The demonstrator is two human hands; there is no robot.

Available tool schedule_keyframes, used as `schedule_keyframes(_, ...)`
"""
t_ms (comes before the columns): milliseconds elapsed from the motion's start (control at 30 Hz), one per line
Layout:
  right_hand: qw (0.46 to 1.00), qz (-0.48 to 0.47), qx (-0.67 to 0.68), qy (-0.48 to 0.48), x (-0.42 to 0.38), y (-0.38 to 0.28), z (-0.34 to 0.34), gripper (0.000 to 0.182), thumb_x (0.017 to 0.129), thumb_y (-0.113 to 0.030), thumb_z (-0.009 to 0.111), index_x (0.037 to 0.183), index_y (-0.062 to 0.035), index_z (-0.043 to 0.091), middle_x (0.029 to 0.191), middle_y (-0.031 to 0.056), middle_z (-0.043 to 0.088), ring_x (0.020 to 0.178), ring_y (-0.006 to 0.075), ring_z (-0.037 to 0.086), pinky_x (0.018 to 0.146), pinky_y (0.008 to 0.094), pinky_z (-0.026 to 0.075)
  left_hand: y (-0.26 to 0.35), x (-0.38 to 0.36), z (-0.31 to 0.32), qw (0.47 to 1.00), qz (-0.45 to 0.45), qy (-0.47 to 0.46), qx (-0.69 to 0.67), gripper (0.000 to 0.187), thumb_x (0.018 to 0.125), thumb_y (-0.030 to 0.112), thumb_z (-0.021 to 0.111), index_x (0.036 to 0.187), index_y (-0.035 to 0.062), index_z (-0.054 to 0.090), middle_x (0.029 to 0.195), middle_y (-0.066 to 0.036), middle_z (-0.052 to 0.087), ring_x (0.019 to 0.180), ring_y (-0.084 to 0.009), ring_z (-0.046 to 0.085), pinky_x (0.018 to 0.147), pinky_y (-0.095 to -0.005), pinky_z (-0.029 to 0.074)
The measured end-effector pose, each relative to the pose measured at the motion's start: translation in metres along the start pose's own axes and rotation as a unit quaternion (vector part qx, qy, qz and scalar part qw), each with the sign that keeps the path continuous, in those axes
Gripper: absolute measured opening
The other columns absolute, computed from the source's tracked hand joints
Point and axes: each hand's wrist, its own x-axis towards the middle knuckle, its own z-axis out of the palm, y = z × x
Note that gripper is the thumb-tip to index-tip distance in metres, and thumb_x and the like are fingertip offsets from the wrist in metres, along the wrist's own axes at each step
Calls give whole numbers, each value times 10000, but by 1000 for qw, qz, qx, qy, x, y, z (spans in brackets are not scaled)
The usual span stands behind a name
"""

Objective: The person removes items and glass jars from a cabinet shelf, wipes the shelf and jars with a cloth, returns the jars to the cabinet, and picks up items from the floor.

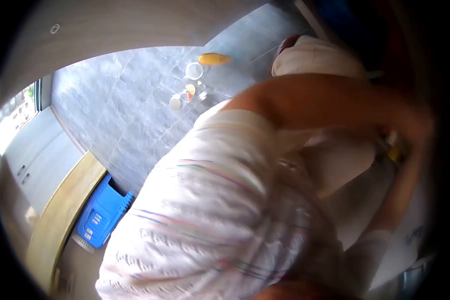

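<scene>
Two bare forearms, coming out of white knitted sleeves with thin coloured stripes, meet at the far right of the view. There my hands [417,122] are smeared by motion and partly lost in the dark edge, so I cannot tell what they hold. A small yellow thing [396,152] shows blurred right beside them, between the forearms. The white striped top [200,210] fills the middle and lower part of the view. Behind the upper forearm lies a pale beige cloth surface [317,57].
On the grey tiled floor [120,90] are a yellow oval thing [215,59], a white round container [194,71], a smaller white one [176,102] and several small pieces. A blue plastic piece [101,210] stands by a wooden edge [60,210]; grey cabinet doors [40,155] are at left.
</scene>
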Motion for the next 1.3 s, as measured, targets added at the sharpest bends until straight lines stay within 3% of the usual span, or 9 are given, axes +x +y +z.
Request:
schedule_keyframes(167, 991, -17, -94, 90, 10, 13, 15, 410, 919, -354, 400, 1134, -48, 570, 1117, 186, 587, 1012, 356, 562, 861, 419, 451, -40, -155, -97, 977, -185, 36, 96, 465, 671, 124, 642, 1130, 98, 576, 1030, -144, 590, 965, -318, 555, 814, -390, 467)
schedule_keyframes(300, 991, 41, -55, 116, -13, -26, -1, 381, 919, -341, 396, 1130, -73, 565, 1129, 150, 589, 1054, 323, 545, 887, 478, 410, -76, -319, -92, 850, -388, -139, 327, 699, 583, 267, 741, 1227, 148, 496, 1232, -143, 465, 1157, -322, 432, 932, -465, 384)
schedule_keyframes(433, 985, 103, -122, 66, -12, -54, -18, 359, 915, -333, 403, 1149, -96, 535, 1176, 108, 563, 1132, 260, 492, 914, 566, 316, -83, -369, -72, 800, -491, -205, 277, 775, 586, 255, 756, 1274, 186, 408, 1182, -119, 466, 1092, -319, 482, 827, -472, 456)
schedule_keyframes(567, 984, 114, -124, 59, -13, -64, -26, 347, 906, -319, 412, 1153, -97, 514, 1182, 88, 548, 1155, 239, 461, 897, 594, 295, -101, -385, -58, 816, -516, -133, 223, 665, 625, 248, 726, 1230, 160, 462, 1049, -150, 556, 937, -310, 571, 785, -423, 489)
schedule_keyframes(767, 983, 128, -124, 49, -13, -66, -33, 307, 883, -309, 433, 1075, -90, 531, 1113, 88, 557, 1117, 251, 477, 850, 594, 337, -117, -372, -61, 868, -407, -105, 265, 225, 638, 205, 649, 845, 119, 638, 791, -102, 634, 796, -283, 603, 737, -392, 490)
schedule_keyframes(900, 968, 139, -181, 100, -10, -40, -12, 362, 858, -356, 459, 1096, -96, 541, 1160, 95, 545, 1124, 271, 479, 857, 614, 361, -113, -349, -71, 868, -430, -54, 245, 280, 646, 201, 666, 900, 91, 629, 871, -83, 638, 797, -240, 605, 715, -344, 481)
schedule_keyframes(967, 963, 211, -166, 38, -9, -52, -28, 444, 876, -418, 417, 1174, -107, 523, 1264, 117, 486, 1193, 318, 421, 917, 596, 331, -99, -318, -84, 867, -447, -47, 218, 296, 668, 186, 675, 940, 79, 625, 897, -82, 644, 819, -214, 613, 727, -312, 486)
schedule_keyframes(1100, 931, 349, -94, -57, 7, -27, -10, 521, 894, -469, 366, 1266, -125, 484, 1352, 125, 416, 1238, 346, 365, 982, 560, 282, -62, -266, -111, 911, -390, 127, 41, 371, 710, 34, 701, 1061, -14, 591, 956, -58, 629, 841, -130, 583, 771, -256, 481)
schedule_keyframes(1300, 958, 220, -129, -129, -15, -65, -33, 535, 896, -442, 371, 1265, -71, 482, 1337, 151, 427, 1233, 330, 362, 975, 546, 283, -20, -179, -145, 911, -314, 244, -110, 308, 743, 122, 723, 1008, -1, 626, 861, -38, 643, 771, -93, 577, 709, -232, 476)
